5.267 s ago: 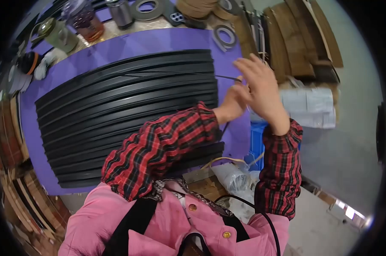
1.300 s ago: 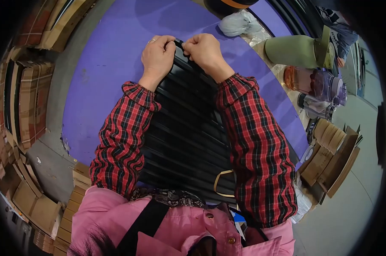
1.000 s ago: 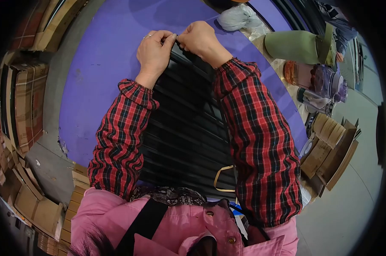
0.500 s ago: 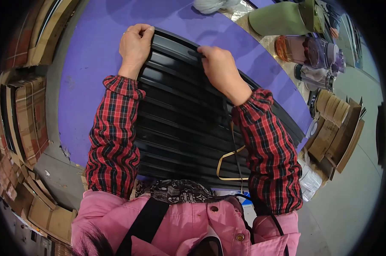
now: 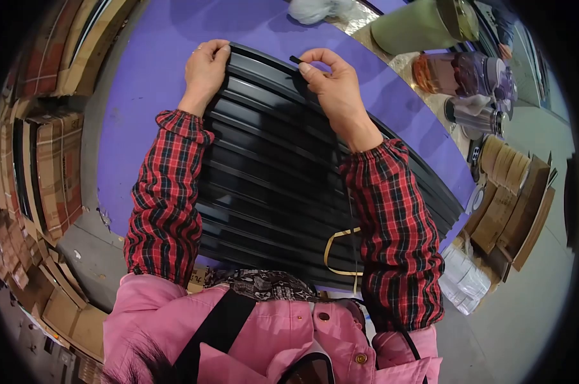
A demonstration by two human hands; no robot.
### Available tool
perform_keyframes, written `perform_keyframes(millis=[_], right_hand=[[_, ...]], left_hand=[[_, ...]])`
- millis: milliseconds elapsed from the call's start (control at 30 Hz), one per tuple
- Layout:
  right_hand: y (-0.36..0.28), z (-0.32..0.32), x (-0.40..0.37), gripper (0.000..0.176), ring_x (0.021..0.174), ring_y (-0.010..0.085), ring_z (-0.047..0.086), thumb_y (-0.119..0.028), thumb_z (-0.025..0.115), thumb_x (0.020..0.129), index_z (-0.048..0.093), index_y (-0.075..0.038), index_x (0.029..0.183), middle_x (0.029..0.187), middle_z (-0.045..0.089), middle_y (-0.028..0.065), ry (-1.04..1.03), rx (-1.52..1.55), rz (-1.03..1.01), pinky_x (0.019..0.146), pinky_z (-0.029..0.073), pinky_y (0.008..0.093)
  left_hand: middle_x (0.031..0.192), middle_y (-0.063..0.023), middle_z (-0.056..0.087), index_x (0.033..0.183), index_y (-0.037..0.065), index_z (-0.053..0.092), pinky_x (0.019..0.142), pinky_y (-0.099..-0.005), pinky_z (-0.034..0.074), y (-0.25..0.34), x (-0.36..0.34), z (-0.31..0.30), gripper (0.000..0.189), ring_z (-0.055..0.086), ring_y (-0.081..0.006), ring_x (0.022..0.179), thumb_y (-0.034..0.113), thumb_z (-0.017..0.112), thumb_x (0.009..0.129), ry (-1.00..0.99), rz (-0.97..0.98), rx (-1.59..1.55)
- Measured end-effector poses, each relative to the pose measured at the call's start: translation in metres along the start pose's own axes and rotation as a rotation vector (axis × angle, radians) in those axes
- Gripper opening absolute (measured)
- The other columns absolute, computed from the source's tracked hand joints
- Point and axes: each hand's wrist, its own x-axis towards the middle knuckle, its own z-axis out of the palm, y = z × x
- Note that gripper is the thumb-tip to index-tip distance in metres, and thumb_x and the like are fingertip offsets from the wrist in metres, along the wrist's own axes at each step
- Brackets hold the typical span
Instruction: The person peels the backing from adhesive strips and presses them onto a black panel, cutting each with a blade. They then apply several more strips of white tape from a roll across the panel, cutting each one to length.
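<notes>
Several long black ribbed strips (image 5: 264, 150) lie side by side on a purple tabletop (image 5: 136, 128). At the far left end of the farthest strip, my left hand (image 5: 204, 72) is closed, thumb and fingers pinching its corner. My right hand (image 5: 337, 86) pinches a narrow black tape-like piece (image 5: 296, 59) between thumb and forefinger, its short end sticking out above the farthest strip. A thin dark line hangs below my right wrist across the strips; whether it joins the pinched piece is hidden. Beside my right sleeve curls a thin yellow band (image 5: 328, 253).
Along the right table edge stand a green jug (image 5: 411, 29), a jar with orange-pink contents (image 5: 440, 72) and a clear bottle (image 5: 475, 116). Beyond are tape rolls (image 5: 504, 163) and cardboard pieces (image 5: 513, 211). Cardboard boxes (image 5: 59, 166) are stacked at left. Another person's hand shows far upper right.
My right hand has lifted slightly off the farthest strip and turned, so the pinched black end now shows. My left hand stays at the corner. The view has shifted slightly.
</notes>
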Motion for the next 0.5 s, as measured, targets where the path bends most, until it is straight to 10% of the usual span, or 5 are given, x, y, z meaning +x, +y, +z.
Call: perform_keyframes(millis=[300, 400, 500], right_hand=[[0.013, 0.057, 0.055, 0.018, 0.052, 0.0067, 0.051, -0.011, 0.059, 0.073, 0.058, 0.000, 0.087, 0.061, 0.056, 0.0028, 0.126, -0.638, -0.288, 0.050, 0.042, 0.0214], [0.009, 0.061, 0.060, 0.016, 0.069, 0.0281, 0.058, -0.020, 0.059, 0.070, 0.062, -0.005, 0.076, 0.067, 0.060, 0.0100, 0.047, -0.564, -0.050, 0.063, 0.045, 0.0350], [0.013, 0.064, 0.069, 0.016, 0.067, 0.0260, 0.059, -0.020, 0.058, 0.069, 0.063, -0.005, 0.069, 0.064, 0.060, 0.0096, 0.076, -0.583, -0.012, 0.063, 0.045, 0.0335]], left_hand=[[0.084, -0.0046, 0.057, 0.085, 0.012, 0.062, 0.070, -0.0328, 0.041, 0.020, -0.009, -0.009, 0.022, 0.054, -0.0234, 0.081, 0.027, 0.048, 0.077, 0.009, -0.010, 0.067], [0.083, -0.0045, 0.057, 0.084, 0.012, 0.062, 0.070, -0.0328, 0.042, 0.022, -0.011, -0.009, 0.021, 0.054, -0.0232, 0.081, 0.026, 0.047, 0.077, 0.028, -0.006, 0.072], [0.083, -0.0042, 0.058, 0.083, 0.012, 0.062, 0.070, -0.0328, 0.042, 0.020, -0.011, -0.009, 0.020, 0.054, -0.0230, 0.081, 0.024, 0.047, 0.076, 0.040, 0.023, 0.041]])
